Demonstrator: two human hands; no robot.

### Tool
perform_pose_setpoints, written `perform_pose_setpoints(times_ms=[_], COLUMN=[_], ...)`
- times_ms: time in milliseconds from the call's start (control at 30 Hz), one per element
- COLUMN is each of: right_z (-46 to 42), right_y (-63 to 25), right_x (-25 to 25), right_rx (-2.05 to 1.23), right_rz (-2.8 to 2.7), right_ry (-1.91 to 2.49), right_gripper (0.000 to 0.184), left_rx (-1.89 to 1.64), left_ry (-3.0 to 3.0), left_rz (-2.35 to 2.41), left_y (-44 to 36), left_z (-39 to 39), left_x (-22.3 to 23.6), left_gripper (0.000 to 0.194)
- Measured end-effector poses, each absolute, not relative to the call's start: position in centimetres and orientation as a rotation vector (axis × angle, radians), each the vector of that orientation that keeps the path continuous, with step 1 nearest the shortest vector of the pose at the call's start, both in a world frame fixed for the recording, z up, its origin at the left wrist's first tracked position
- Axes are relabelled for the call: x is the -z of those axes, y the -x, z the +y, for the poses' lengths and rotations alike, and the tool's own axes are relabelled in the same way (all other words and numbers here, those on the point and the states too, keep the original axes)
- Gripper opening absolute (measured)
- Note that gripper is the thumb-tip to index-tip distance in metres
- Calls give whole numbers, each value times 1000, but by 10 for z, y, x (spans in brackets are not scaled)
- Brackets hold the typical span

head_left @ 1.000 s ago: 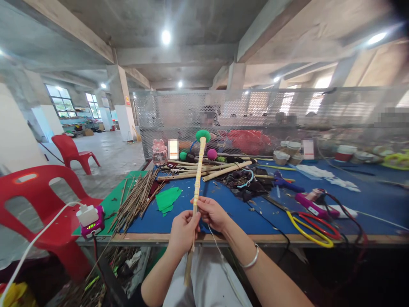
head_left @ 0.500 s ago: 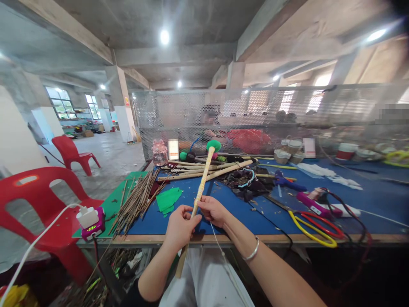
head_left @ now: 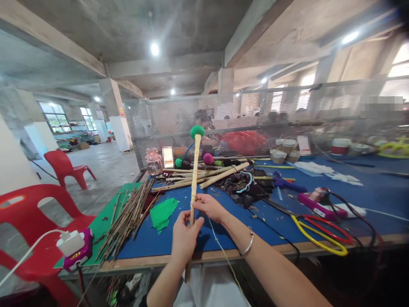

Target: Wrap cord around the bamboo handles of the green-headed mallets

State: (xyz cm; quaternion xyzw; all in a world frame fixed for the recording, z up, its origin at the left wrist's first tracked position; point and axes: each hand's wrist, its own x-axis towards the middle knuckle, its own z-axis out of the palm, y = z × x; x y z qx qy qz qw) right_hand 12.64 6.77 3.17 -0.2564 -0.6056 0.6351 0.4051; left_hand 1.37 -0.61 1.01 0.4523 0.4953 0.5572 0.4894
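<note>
Chairs, red plastic ones, are sitting off to your left, with a white plug poking out of a purple power block by the near corner of the table. Next along, a messy pile of twigs is lying across a green mat and the blue top, and a green scrap is resting just beside it. Your left hand is closing its fingers around the bare lower part of the stick, whose bottom end is hanging below the table edge. The stick is standing nearly upright in front of you, wrapped in pale yellow, with a green ball capping it. Your right hand is pinching it a bit higher, at the lower end of the wrap, and a thin string is trailing down from around there. Further right, a dark bundle is lying behind your hands, then a blue glue gun, some yellow-and-red-handled scissors and a purple power strip are spreading across the blue.
</note>
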Motion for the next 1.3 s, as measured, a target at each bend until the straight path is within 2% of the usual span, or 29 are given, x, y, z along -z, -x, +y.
perform_pose_setpoints(times_ms=[200,433,633,733,900,1100,1300], right_z=[59,58,50,49,54,53,60], right_y=[-131,-131,-130,-127,-125,-130,-124], right_x=[-29,-24,-26,-22,-16,-20,-10], right_rx=[-1920,-1711,-1826,-1737,-1560,-1811,-1729], right_rz=[-1389,-1382,-1384,-1383,-1363,-1338,-1360], right_ry=[518,641,627,733,817,710,836], right_gripper=[33,28,33,33,37,33,32], left_rx=[-1373,-1381,-1215,-1115,-1379,-1194,-1174], left_ry=[-1060,-1213,-1049,-1039,-1418,-1157,-1208], left_rz=[908,1260,978,1069,1386,1075,1065], left_y=[-12,-8,2,4,-2,1,6], left_z=[-7,-12,-13,-14,-11,-9,-2], left_x=[-7,-9,-15,-18,-13,-7,-5], left_gripper=[37,40,38,38,27,36,35])
